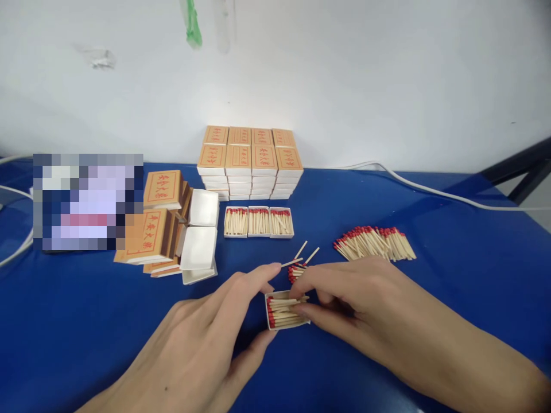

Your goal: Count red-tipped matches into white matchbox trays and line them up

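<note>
A small white matchbox tray (270,312) lies in front of me, filled with red-headed matches (282,316) whose heads point left. My left hand (210,327) holds the tray at its left end, thumb at the near corner and fingers at the far one; its index finger reaches beyond. Over the tray's right end, my right hand (344,295) pinches matches between thumb and index finger, though the fingertips partly hide them. Just behind the tray is a small bunch of loose matches (296,273), partly covered by the right hand, with a few stray ones around it.
Three filled trays (259,222) stand in a row before stacked matchboxes (251,158) near the wall. Empty trays (198,248) and orange matchbox sleeves (155,232) are piled at left, beside a blurred device (86,201). A match heap (374,243) and white cable (430,189) lie right.
</note>
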A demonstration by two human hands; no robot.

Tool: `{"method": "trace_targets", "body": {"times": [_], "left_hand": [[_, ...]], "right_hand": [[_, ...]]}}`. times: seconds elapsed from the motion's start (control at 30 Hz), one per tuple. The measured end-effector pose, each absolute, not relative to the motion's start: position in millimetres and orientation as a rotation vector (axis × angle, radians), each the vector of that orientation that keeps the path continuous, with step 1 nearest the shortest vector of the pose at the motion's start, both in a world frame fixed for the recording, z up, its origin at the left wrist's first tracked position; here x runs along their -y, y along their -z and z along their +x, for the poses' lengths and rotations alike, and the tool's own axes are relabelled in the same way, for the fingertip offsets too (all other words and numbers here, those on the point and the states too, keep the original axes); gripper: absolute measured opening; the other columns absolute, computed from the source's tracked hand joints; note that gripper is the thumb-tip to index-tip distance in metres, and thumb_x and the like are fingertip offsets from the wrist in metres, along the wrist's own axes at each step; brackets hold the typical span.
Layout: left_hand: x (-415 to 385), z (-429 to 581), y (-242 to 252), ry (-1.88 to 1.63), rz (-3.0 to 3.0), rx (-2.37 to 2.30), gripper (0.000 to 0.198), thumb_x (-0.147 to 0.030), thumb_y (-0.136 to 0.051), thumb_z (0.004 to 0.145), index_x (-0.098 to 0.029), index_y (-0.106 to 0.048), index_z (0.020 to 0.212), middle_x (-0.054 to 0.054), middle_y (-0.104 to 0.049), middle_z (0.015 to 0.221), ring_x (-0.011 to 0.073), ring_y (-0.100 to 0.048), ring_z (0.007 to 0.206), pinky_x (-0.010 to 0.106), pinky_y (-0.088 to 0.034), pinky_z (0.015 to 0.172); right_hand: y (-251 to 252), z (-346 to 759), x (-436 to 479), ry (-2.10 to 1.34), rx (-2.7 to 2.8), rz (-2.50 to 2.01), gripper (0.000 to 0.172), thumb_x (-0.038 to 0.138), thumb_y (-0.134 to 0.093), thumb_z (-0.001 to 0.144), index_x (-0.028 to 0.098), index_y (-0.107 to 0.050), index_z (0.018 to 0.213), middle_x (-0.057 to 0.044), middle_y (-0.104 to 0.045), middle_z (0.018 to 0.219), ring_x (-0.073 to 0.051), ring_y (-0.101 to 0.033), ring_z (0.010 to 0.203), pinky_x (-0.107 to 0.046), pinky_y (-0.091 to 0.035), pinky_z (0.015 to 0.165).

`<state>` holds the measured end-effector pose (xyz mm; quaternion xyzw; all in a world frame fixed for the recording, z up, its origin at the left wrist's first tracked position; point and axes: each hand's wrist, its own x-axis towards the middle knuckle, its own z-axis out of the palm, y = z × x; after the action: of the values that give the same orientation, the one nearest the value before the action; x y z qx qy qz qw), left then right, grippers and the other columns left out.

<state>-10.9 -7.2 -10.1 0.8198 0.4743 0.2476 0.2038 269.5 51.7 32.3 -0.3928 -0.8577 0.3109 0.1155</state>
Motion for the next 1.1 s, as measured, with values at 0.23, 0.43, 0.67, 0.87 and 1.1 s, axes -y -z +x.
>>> {"method": "trace_targets", "body": {"times": [0.23, 0.43, 0.67, 0.87, 1.1], "left_hand": [[5.6, -7.7, 9.7, -0.738, 2.310, -1.335, 0.057, -0.033, -0.059, 0.121, -0.033, -0.047, 0.176, 0.000, -0.082, 0.117, 0.0089, -0.055, 0.051, 0.023, -0.056, 0.052], [3.8, -6.9, 8.1, -0.740, 2.325, -1.311, 0.048, -0.032, -0.060, 0.120, -0.030, -0.053, 0.167, -0.001, -0.082, 0.113, 0.0084, -0.050, 0.047, 0.024, -0.048, 0.044], [-2.7, -7.5, 2.5, -0.703, 2.404, -1.145, 0.019, -0.020, -0.057, 0.121, -0.027, -0.068, 0.135, 0.003, -0.076, 0.129, 0.0101, -0.080, 0.080, 0.022, -0.061, 0.061], [-1.3, -11.0, 6.4, -0.677, 2.443, -1.106, 0.045, -0.013, -0.055, 0.120, -0.033, -0.070, 0.157, 0.004, -0.072, 0.142, 0.0041, -0.064, 0.062, 0.024, -0.056, 0.057], [2.6, -11.8, 7.0, -0.656, 2.483, -1.102, 0.053, -0.014, -0.054, 0.120, -0.037, -0.065, 0.166, 0.004, -0.071, 0.145, 0.0029, -0.059, 0.057, 0.026, -0.053, 0.052]], "right_hand": [[-34.3, 270.2, -53.4, -0.999, 2.416, -1.200, 0.006, 0.033, -0.078, 0.113, 0.031, -0.083, 0.111, 0.010, -0.065, 0.073, -0.008, -0.054, 0.058, -0.026, -0.038, 0.057], [-36.3, 277.8, -58.9, -1.172, 2.300, -1.274, 0.011, 0.034, -0.077, 0.114, 0.031, -0.081, 0.104, 0.008, -0.074, 0.081, -0.010, -0.060, 0.065, -0.026, -0.044, 0.058], [-27.6, 274.0, -53.9, -1.057, 2.320, -1.253, 0.018, 0.030, -0.076, 0.115, 0.028, -0.074, 0.097, 0.008, -0.077, 0.088, -0.010, -0.061, 0.069, -0.028, -0.045, 0.067], [-29.9, 273.5, -55.0, -1.028, 2.323, -1.195, 0.023, 0.026, -0.079, 0.114, 0.026, -0.072, 0.092, 0.009, -0.076, 0.085, -0.009, -0.061, 0.069, -0.026, -0.044, 0.066], [-33.8, 275.5, -55.2, -1.158, 2.279, -1.261, 0.019, 0.038, -0.080, 0.113, 0.030, -0.078, 0.096, 0.009, -0.078, 0.086, -0.010, -0.063, 0.071, -0.027, -0.047, 0.068]]}}
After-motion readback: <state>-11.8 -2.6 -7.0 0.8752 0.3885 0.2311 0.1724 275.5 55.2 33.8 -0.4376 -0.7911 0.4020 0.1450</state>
